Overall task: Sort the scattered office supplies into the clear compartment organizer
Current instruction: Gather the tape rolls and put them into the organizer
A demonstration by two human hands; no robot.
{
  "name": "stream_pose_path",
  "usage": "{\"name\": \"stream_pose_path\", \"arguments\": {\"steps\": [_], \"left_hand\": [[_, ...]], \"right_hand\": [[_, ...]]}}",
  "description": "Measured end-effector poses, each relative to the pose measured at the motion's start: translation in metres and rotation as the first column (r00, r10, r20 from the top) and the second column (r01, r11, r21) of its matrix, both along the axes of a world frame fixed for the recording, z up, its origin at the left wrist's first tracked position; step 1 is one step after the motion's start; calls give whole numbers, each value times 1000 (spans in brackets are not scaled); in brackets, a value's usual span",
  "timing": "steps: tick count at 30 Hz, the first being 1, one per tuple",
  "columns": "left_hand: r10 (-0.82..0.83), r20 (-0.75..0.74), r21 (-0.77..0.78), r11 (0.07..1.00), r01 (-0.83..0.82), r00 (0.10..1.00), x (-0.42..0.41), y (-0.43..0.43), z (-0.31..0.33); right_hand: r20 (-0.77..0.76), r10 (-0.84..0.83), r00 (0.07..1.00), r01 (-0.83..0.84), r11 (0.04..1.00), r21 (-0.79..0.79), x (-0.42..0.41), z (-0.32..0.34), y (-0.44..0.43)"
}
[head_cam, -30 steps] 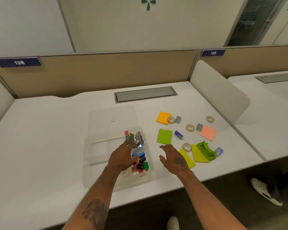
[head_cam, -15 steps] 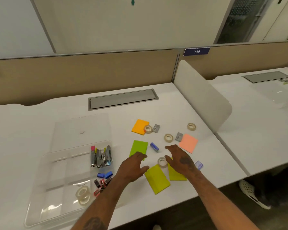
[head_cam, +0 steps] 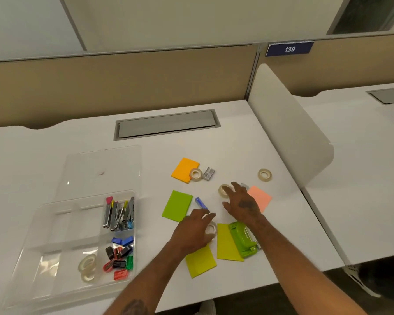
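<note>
The clear compartment organizer (head_cam: 32, 223) lies at the left of the desk and holds staplers (head_cam: 118, 214), coloured clips (head_cam: 121, 255) and tape rolls (head_cam: 87, 267). My left hand (head_cam: 193, 233) is down on a tape roll (head_cam: 211, 228) near the desk's front, fingers curled round it. My right hand (head_cam: 240, 204) reaches forward with spread fingers, fingertips touching another tape roll (head_cam: 223, 190). Scattered around them are a blue staple box (head_cam: 200, 202), a green hole punch (head_cam: 243, 239), and two more tape rolls (head_cam: 196, 173) (head_cam: 264, 174).
Sticky pads lie about: orange (head_cam: 183, 169), green (head_cam: 178, 205), two yellow-green (head_cam: 200, 262) (head_cam: 226, 243), pink (head_cam: 261, 197). A grey box (head_cam: 208, 173) sits by the orange pad. The organizer's lid (head_cam: 100, 169) lies behind it. A white divider (head_cam: 287, 133) bounds the right side.
My left hand has moved right from beside the green pad onto a tape roll. My right hand has slid forward to the farther roll, uncovering the green hole punch.
</note>
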State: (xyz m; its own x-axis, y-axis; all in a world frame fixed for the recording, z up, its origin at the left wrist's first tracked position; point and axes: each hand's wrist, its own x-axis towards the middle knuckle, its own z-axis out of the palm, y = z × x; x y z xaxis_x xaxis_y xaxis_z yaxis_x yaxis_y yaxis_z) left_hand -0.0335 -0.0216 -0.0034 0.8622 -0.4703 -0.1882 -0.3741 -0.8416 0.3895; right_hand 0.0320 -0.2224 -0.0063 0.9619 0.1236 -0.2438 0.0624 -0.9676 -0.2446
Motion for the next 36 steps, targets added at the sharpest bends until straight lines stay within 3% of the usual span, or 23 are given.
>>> {"name": "stream_pose_path", "arguments": {"steps": [15,21,28,36], "left_hand": [[-55,-150,135,988,76,987,7,-25,7],[-76,-120,193,976,98,990,7,-18,16],[27,-51,73,997,-24,998,6,23,36],[231,73,-129,967,-220,970,-31,144,61]], "right_hand": [[-32,71,997,-73,995,-70,21,4,5],[43,60,997,-52,984,-169,14,8,20],[162,-83,983,72,995,72,7,28,52],[223,-36,974,-49,930,364,-37,56,159]]}}
